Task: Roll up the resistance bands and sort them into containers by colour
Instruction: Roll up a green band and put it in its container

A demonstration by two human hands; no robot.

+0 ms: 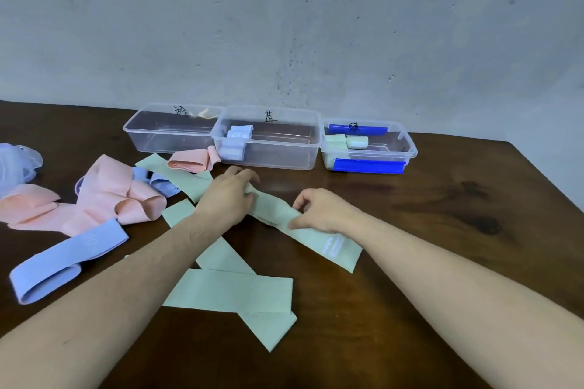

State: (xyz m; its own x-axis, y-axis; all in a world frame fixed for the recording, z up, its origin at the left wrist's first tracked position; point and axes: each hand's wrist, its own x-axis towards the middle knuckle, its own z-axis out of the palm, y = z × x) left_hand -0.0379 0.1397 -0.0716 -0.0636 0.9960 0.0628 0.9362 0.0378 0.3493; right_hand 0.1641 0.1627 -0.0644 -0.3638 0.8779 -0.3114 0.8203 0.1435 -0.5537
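Here | both hands [229,196] [319,210] pinch green band [316,238] | far end hidden under left.

both hands, left hand [229,196] and right hand [319,210], pinch a flat green band [319,238] on the table [442,230].

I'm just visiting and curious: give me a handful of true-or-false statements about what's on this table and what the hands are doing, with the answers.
1. Both hands hold one green band. True: the left hand and right hand grip it.
2. The left container is packed with pink rolls. False: no rolls show in it.
3. The middle container holds lilac rolls. True.
4. The right container has red clips. False: its clips are blue.
5. Pink bands lie unrolled on the table. True.
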